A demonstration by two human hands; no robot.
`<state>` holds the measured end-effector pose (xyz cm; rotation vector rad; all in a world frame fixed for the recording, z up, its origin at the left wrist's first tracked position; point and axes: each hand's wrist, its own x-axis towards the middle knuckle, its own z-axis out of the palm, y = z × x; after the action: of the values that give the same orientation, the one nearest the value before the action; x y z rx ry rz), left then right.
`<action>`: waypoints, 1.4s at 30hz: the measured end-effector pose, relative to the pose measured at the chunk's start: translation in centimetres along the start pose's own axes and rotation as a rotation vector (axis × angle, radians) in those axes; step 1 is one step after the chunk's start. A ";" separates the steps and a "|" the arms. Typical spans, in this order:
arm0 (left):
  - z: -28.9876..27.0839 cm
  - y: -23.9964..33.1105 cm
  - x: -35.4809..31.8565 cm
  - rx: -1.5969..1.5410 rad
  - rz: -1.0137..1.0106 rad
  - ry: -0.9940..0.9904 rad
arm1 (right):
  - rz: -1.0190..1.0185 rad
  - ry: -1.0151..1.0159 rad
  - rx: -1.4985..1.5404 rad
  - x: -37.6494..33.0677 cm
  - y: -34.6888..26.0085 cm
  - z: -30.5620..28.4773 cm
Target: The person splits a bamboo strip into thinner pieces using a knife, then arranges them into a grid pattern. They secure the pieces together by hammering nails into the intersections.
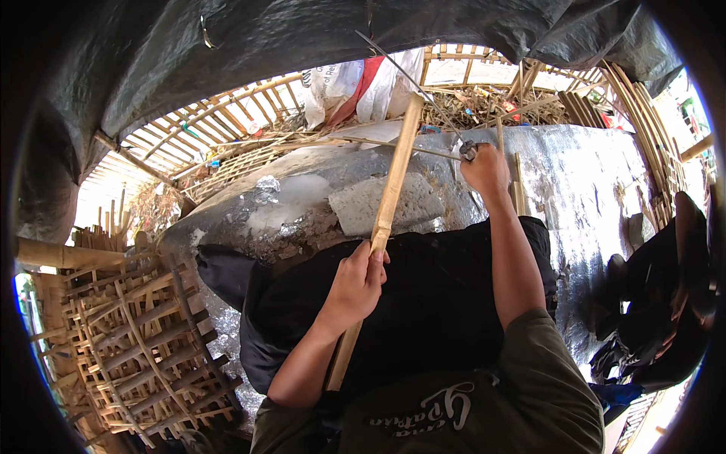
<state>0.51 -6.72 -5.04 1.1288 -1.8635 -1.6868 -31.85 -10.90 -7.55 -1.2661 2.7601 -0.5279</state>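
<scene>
My left hand (359, 281) is closed round a split bamboo strip (395, 181), gripping it below its middle. The strip slants from my lap up and away to the right. Farther right, my right hand (484, 170) is a fist round the grey handle of a long-bladed knife (414, 82), its thin dark blade pointing away and to the left. The blade passes beyond the strip's far end; whether they touch I cannot tell. Beneath the strip lies a pale, rough stone block (349, 208) on the silvery sheet. Black cloth (431, 303) covers my lap.
Stacked bamboo lattice panels (140, 340) stand at my left. A worn silvery sheet (582, 197) covers the ground, with bamboo scraps and litter (484, 106) along its far edge. White sacks (333, 91) lean on the slatted fence. Dark tarp (265, 45) hangs overhead; another person (658, 303) sits at right.
</scene>
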 end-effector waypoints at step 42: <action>-0.2 -0.1 -0.6 0.204 0.108 0.022 | -0.232 -0.177 -0.062 -2.0 -2.9 0.5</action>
<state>1.05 -6.37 -4.91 1.0961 -2.0811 -1.4466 -28.28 -11.34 -7.24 -1.5753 2.5203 -0.3269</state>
